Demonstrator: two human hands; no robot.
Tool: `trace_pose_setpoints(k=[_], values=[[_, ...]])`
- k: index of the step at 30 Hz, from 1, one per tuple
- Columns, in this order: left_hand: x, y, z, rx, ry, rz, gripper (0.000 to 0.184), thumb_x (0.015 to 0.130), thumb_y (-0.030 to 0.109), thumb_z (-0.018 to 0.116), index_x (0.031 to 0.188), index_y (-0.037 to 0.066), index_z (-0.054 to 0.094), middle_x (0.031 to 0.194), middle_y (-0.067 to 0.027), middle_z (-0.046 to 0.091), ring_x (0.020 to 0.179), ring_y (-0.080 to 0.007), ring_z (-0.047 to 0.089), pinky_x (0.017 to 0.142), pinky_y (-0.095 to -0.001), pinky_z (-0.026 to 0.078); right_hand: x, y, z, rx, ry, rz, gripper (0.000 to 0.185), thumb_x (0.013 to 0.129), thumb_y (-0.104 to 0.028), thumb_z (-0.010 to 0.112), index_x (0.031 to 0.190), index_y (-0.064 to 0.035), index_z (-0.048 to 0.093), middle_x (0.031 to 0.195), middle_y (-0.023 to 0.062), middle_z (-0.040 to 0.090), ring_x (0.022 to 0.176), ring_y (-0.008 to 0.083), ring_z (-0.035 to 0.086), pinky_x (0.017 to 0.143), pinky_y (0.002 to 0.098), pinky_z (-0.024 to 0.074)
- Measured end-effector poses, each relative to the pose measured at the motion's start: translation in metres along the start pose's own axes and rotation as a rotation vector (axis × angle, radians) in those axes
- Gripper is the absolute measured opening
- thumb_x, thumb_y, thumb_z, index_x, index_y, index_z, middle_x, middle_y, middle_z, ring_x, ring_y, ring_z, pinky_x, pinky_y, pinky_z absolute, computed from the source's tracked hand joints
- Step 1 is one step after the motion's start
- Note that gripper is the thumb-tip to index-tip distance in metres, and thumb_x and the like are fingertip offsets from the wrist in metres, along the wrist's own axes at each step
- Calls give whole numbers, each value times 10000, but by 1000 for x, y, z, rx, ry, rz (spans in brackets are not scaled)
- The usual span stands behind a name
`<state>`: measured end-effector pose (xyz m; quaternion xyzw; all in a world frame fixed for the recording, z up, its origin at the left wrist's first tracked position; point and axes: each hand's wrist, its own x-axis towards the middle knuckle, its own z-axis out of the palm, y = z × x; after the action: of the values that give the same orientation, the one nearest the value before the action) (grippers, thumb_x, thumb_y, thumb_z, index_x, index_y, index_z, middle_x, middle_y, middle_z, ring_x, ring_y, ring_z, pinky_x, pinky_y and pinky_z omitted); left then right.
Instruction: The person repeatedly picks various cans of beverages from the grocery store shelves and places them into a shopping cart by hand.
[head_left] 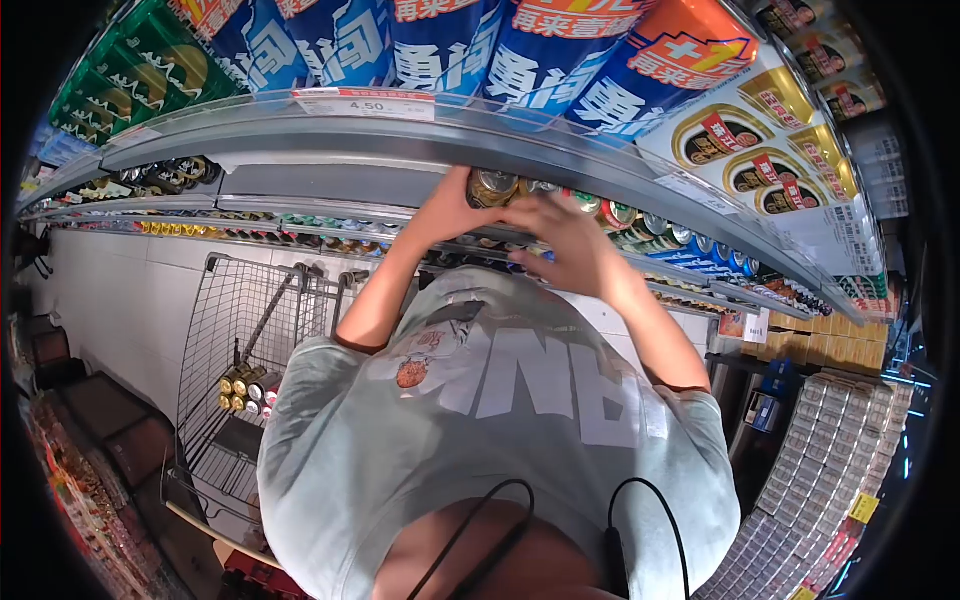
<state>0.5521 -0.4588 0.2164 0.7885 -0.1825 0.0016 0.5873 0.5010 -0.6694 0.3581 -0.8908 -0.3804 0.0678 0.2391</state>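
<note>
My left hand (440, 213) reaches in under the shelf edge, against the left side of a dark can with a gold band (493, 187). Its thumb side curls along that can, while the fingertips are hidden behind the can and the shelf lip. Close by on the right, my right hand (570, 240) is slightly blurred by motion. Its fingers point left toward the front of the same can, and its thumb stands apart below them. Just behind the right hand a second can (540, 187) is partly covered. More cans with red and green tops (617, 214) follow to the right.
Above runs a shelf edge (560, 150) with a price tag (364, 105) and tall blue cans (447, 45). Gold-and-white beer cartons (725, 145) stand at the right. A wire shopping cart (215, 320) at left holds several cans (240, 388). Stacked can packs (810, 470) fill the lower right.
</note>
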Motion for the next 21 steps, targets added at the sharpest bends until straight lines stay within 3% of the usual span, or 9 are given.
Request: trace_pose_setpoints(k=[1, 4, 7, 11, 13, 16, 21], values=[[3, 2, -2, -6, -57, 1, 862, 733, 256, 880, 1424, -4, 434, 1364, -208, 558, 1292, -316, 540, 1084, -408, 421, 0, 17, 4, 22, 108, 50, 570, 800, -201, 792, 1313, -60, 586, 1297, 165, 597, 1217, 381, 544, 1016, 457, 439], [12, 4, -6, 26, -151, -63, 869, 699, 227, 891, 1418, 4, 456, 1377, -214, 557, 1297, -333, 535, 1093, -406, 412, 11, 45, -5, -214, 133, 146, 655, 753, -252, 841, 1322, -59, 580, 1332, 189, 577, 1230, 387, 535, 1018, 451, 439], [14, 5, -8, 116, -166, -115, 841, 697, 201, 889, 1400, -2, 475, 1373, -212, 561, 1298, -340, 533, 1086, -408, 417, 22, 72, 2, -297, 16, 156, 721, 700, -314, 878, 1298, -39, 585, 1294, 195, 599, 1193, 381, 561, 994, 439, 457], [16, -4, -9, 92, -190, -82, 805, 704, 172, 878, 1387, -5, 489, 1365, -208, 567, 1295, -341, 533, 1079, -407, 420, 35, 75, 0, -306, -186, 338, 751, 669, -381, 893, 1259, -23, 596, 1219, 179, 639, 1122, 365, 604, 954, 441, 479], [16, -1, -11, 78, -191, -84, 796, 705, 165, 875, 1383, -5, 494, 1356, -206, 574, 1289, -338, 537, 1076, -408, 421, 37, 82, 2, -351, -190, 262, 760, 661, -410, 894, 1244, -21, 601, 1185, 172, 652, 1092, 361, 617, 937, 446, 487], [16, 1, -10, 73, -164, -83, 789, 704, 160, 876, 1377, -5, 499, 1337, -203, 589, 1274, -333, 548, 1068, -408, 426, 36, 91, 8, -421, -56, 171, 671, 617, -428, 907, 1143, -69, 693, 964, 136, 711, 877, 328, 679, 779, 463, 524], [12, 0, -7, 78, -138, -65, 773, 708, 167, 879, 1364, -9, 510, 1309, -198, 612, 1249, -323, 571, 1054, -396, 438, 34, 101, 19, -385, -9, 168, 662, 612, -427, 905, 1135, -74, 704, 960, 148, 716, 853, 334, 678, 767, 465, 524]])
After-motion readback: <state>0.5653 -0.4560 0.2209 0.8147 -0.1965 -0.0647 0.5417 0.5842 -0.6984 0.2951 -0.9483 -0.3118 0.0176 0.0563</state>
